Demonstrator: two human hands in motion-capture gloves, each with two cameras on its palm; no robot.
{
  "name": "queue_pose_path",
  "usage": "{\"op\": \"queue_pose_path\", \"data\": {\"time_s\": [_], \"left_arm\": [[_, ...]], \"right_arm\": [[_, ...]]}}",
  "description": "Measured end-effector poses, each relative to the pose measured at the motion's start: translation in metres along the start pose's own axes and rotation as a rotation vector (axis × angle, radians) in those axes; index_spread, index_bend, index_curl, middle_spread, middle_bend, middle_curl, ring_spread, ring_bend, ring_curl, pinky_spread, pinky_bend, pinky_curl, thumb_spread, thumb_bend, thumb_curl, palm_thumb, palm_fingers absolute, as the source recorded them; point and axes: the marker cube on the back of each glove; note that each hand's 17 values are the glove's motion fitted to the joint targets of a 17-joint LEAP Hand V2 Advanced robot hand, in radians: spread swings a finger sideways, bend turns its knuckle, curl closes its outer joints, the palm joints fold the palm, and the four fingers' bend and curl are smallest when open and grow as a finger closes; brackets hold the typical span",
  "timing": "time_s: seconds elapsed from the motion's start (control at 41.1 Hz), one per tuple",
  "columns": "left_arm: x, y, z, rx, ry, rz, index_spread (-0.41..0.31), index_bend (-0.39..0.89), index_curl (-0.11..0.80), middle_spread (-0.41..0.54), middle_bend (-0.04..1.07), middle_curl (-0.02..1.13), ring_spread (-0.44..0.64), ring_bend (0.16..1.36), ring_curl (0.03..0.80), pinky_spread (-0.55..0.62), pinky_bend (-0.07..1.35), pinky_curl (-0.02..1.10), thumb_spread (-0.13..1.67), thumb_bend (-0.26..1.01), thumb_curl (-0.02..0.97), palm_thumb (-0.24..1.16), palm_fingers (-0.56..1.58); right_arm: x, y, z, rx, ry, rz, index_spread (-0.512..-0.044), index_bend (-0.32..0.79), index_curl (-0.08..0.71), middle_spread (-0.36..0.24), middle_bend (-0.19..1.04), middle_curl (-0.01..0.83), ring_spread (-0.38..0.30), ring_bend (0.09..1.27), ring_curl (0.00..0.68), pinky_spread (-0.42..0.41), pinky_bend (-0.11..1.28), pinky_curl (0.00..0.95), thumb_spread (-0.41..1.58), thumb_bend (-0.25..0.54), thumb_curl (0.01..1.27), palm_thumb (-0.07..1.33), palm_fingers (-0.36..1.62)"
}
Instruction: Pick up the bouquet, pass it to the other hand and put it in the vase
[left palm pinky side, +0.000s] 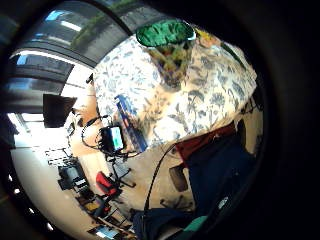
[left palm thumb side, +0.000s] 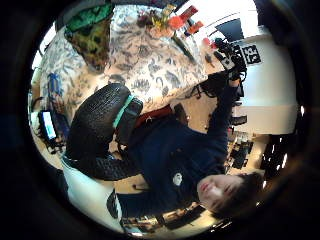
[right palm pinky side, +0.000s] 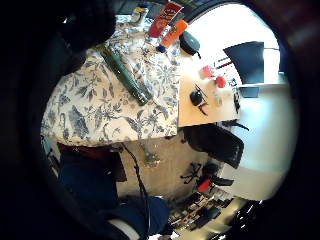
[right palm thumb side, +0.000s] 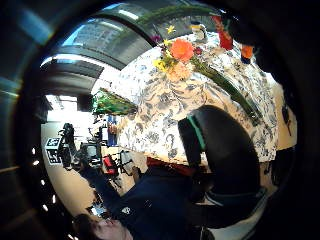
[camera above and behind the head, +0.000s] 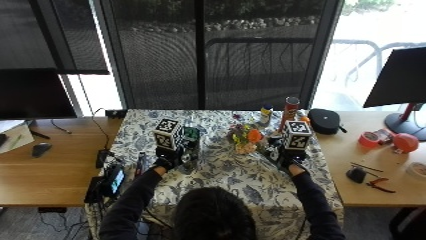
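Lying on the worktop (camera above and behind the head: 219, 175), which is covered by a white cloth with blue flowers, the bouquet (camera above and behind the head: 245, 138) has its orange and yellow flower heads toward the middle and its long green stems (right palm pinky side: 125, 76) running toward the person's right side. No hand touches it. The vase (camera above and behind the head: 191, 142), a glass one with a green rim, stands upright on the cloth, left of the bouquet and apart from it.

The left hand (camera above and behind the head: 164, 161) is just beside the vase, on its left. In the left thumb side palm view one gloved finger (left palm thumb side: 97, 122) is bent, and nothing is held in it. The right hand (camera above and behind the head: 291, 161) is near the stem end of the bouquet. The right thumb side palm view shows a curved gloved finger (right palm thumb side: 225, 145) above the cloth, with nothing in it either.

Behind the bouquet stand a red can (camera above and behind the head: 291, 111) and a small bottle (camera above and behind the head: 266, 114).
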Motion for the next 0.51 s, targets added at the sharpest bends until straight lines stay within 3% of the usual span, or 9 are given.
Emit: {"op": "queue_pose_path", "data": {"time_s": [0.024,0.097,0.219,0.511], "left_arm": [[0.000,-0.001,0.000,0.004,-0.004,0.000,-0.007,0.19,0.054,0.143,0.12,0.01,0.17,0.37,0.058,0.20,0.32,0.06,0.43,0.17,0.056,0.27,0.23],[0.002,-0.004,-0.003,0.019,-0.025,0.002,-0.009,0.20,0.098,0.204,0.11,0.03,0.23,0.41,0.101,0.27,0.36,0.11,0.63,0.17,0.080,0.29,0.21],[0.005,-0.007,-0.002,0.025,-0.044,-0.014,-0.012,0.20,0.155,0.264,0.12,0.05,0.30,0.45,0.139,0.34,0.39,0.16,0.84,0.16,0.115,0.32,0.18],[0.001,-0.011,0.009,0.018,-0.072,-0.048,-0.014,0.21,0.258,0.310,0.14,0.08,0.36,0.51,0.185,0.40,0.41,0.22,1.06,0.09,0.172,0.32,0.12]], "right_arm": [[0.000,-0.003,0.001,0.001,0.000,0.003,-0.152,0.07,0.018,-0.028,0.35,0.104,-0.032,0.45,0.092,0.010,0.40,0.088,0.44,0.250,0.07,0.37,0.77],[0.001,-0.015,0.002,0.001,0.001,0.015,-0.197,0.08,0.071,-0.041,0.38,0.160,-0.043,0.48,0.167,0.014,0.42,0.156,0.65,0.271,0.09,0.42,0.73],[-0.004,-0.018,-0.006,-0.014,0.013,0.026,-0.210,0.09,0.110,-0.052,0.41,0.224,-0.054,0.51,0.234,0.021,0.42,0.213,0.88,0.268,0.13,0.44,0.69],[-0.009,-0.026,0.001,-0.015,0.022,0.027,-0.232,0.10,0.139,-0.051,0.39,0.296,-0.055,0.52,0.291,0.034,0.44,0.272,1.12,0.207,0.19,0.47,0.62]]}}
